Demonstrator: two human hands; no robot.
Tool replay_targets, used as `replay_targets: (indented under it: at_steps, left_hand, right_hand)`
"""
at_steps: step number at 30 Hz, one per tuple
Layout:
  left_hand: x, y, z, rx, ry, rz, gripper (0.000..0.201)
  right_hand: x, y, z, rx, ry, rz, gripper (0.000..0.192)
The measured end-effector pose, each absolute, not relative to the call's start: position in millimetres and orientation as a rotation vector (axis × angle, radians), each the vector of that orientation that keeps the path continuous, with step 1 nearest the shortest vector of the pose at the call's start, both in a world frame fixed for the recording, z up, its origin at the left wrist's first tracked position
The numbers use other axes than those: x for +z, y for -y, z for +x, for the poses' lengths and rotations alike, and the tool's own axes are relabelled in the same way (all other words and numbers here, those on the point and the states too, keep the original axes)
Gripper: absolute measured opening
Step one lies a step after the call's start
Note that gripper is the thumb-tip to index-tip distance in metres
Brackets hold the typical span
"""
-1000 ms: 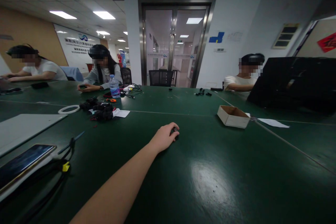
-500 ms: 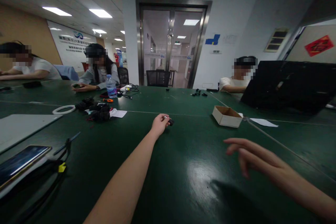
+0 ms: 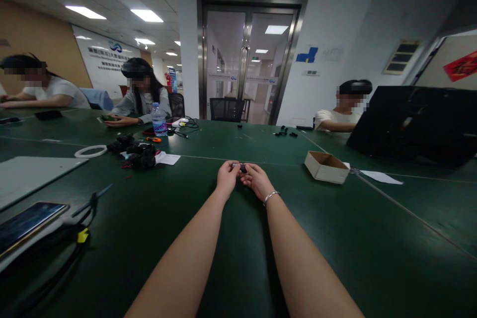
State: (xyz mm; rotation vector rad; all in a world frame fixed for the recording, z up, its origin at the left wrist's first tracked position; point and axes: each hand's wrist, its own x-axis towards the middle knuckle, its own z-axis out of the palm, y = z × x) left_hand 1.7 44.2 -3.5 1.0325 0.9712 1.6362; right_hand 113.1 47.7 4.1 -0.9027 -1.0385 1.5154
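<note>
Black small part (image 3: 242,167) pinched between fingertips of left hand (image 3: 227,177) and right hand (image 3: 256,179), just above the green table (image 3: 231,248). Open cardboard box (image 3: 327,166) lies right; black parts pile (image 3: 137,155) left.

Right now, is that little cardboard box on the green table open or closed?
Open. The cardboard box has no lid on top, and its brown inside walls show above the rim. Whether anything lies inside cannot be told from this angle.
</note>
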Motion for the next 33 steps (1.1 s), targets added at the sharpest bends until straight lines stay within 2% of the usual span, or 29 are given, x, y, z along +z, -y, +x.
replay_targets:
  at_steps: [4,10,15,22,33]
  left_hand:
    - [-1.1,-47.4,1.4,1.525,-0.985,1.047,0.011]
    - [-1.7,-47.6,-6.0,1.486,-1.008,1.069,0.021]
    - [-1.3,-45.1,-9.1,1.464,-1.065,1.107,0.011]
    - [-1.0,-42.7,-11.1,1.496,-1.149,1.174,0.007]
    - [-7.7,-43.9,-24.8,1.342,-1.415,1.475,0.038]
  right_hand:
    - [0.5,-45.8,119.9,1.467,0.967,-0.863,0.007]
    - [0.5,-44.0,123.2,1.479,1.023,-0.803,0.017]
    - [1.2,-42.6,124.8,1.489,1.006,-0.779,0.02]
    - [4.5,-38.6,125.0,1.473,0.989,-0.797,0.022]
    - [4.3,-36.7,127.4,1.497,1.036,-0.758,0.025]
